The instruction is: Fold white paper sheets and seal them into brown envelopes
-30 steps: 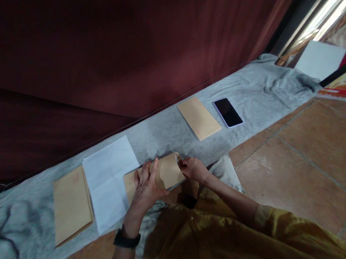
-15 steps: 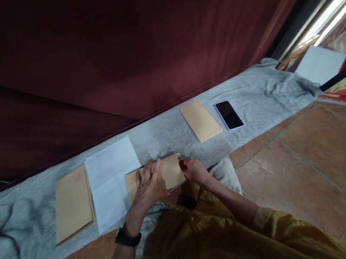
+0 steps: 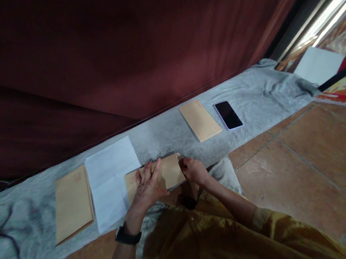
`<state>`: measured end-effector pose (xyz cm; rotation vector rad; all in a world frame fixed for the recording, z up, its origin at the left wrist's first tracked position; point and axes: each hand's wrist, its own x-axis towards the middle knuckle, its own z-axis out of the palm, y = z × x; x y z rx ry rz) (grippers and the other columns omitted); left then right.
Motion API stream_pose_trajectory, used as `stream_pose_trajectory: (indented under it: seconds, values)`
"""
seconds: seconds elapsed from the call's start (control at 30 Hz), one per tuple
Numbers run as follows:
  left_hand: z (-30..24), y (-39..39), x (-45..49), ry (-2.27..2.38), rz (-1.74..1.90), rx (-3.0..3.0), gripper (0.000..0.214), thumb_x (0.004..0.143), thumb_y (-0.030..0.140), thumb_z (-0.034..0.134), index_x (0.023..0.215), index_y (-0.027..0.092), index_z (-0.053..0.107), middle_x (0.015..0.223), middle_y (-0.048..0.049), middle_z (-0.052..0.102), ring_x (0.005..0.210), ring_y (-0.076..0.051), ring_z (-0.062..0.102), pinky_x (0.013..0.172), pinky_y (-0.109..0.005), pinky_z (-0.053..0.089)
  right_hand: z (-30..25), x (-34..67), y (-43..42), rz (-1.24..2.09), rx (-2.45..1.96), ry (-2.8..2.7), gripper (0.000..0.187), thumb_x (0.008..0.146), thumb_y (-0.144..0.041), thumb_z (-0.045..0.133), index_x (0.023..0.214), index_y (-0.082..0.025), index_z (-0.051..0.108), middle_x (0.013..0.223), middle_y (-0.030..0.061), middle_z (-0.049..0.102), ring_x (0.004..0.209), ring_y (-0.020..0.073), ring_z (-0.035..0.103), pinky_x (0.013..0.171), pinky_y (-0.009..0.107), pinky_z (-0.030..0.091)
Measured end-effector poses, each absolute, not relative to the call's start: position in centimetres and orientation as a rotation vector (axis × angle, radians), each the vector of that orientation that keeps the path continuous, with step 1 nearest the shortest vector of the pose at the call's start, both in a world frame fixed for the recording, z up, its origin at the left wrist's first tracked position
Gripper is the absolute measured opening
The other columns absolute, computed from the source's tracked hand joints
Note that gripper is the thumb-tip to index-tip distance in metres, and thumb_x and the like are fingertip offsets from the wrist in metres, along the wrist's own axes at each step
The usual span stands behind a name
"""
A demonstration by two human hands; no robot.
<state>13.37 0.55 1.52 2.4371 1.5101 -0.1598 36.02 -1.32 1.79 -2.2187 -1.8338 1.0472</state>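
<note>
Just in front of the yellow shirt (image 3: 201,237), hardly anything has changed: the left hand (image 3: 145,189) stays spread over the brown envelope (image 3: 171,170), the right hand (image 3: 195,171) curled at its right end, so work there goes on. Whether those fingers pinch it, I can't tell. Farther off lie a flat envelope (image 3: 200,120) and a phone (image 3: 228,115).

Left to right — envelopes (image 3: 72,203), paper (image 3: 111,194), central envelope (image 3: 173,171), loose envelope (image 3: 200,120), phone (image 3: 229,114)

Left hand (image 3: 145,187) outspread, right hand (image 3: 194,170) curled
</note>
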Motion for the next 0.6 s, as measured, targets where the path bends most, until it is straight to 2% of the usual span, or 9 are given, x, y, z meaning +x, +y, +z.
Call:
stream_pose_trajectory:
  seconds: [0.17, 0.3, 0.43, 0.6]
  values:
    - [1.3, 0.6, 13.3, 1.509, -0.156, 2.446, 0.119, 0.067, 0.038, 0.080, 0.162, 0.024, 0.010, 0.167, -0.0215, 0.019, 0.154, -0.040, 0.019, 0.120, -0.066, 0.017, 1.8, 36.1, -1.3, 1.045, -2.213, -1.809, 0.024, 0.095, -0.026, 0.051, 0.112, -0.020, 0.068, 0.107, 0.0110, 0.077, 0.101, 0.0242, 0.073, 0.080, 0.027, 0.048]
    - [1.1, -0.3, 13.1, 1.442, -0.052, 2.533, 0.102, 0.077, 0.032, 0.074, 0.161, 0.027, 0.016, 0.169, -0.0194, 0.013, 0.155, -0.039, 0.018, 0.119, -0.067, 0.018, 1.7, 36.1, -1.3, 1.058, -2.215, -1.787, 0.024, 0.097, -0.030, 0.052, 0.111, -0.019, 0.068, 0.105, 0.0114, 0.078, 0.099, 0.0235, 0.073, 0.078, 0.027, 0.047]
    - [0.9, -2.7, 13.9, 1.369, 0.058, 2.640, 0.085, 0.087, 0.023, 0.063, 0.161, 0.028, 0.021, 0.169, -0.0156, 0.018, 0.155, -0.035, 0.019, 0.121, -0.064, 0.020, 1.3, 36.1, -1.2, 1.063, -2.201, -1.781, 0.023, 0.097, -0.031, 0.053, 0.110, -0.021, 0.068, 0.102, 0.0095, 0.078, 0.096, 0.0220, 0.073, 0.077, 0.026, 0.047]
    - [0.3, -4.7, 16.0, 1.416, 0.095, 2.698, 0.067, 0.094, 0.021, 0.054, 0.157, 0.021, 0.033, 0.164, -0.0150, 0.033, 0.153, -0.030, 0.027, 0.123, -0.057, 0.024, 0.5, 36.4, -1.3, 1.052, -2.126, -1.783, 0.019, 0.095, -0.025, 0.056, 0.108, -0.019, 0.069, 0.102, 0.0091, 0.078, 0.095, 0.0212, 0.073, 0.075, 0.024, 0.045]
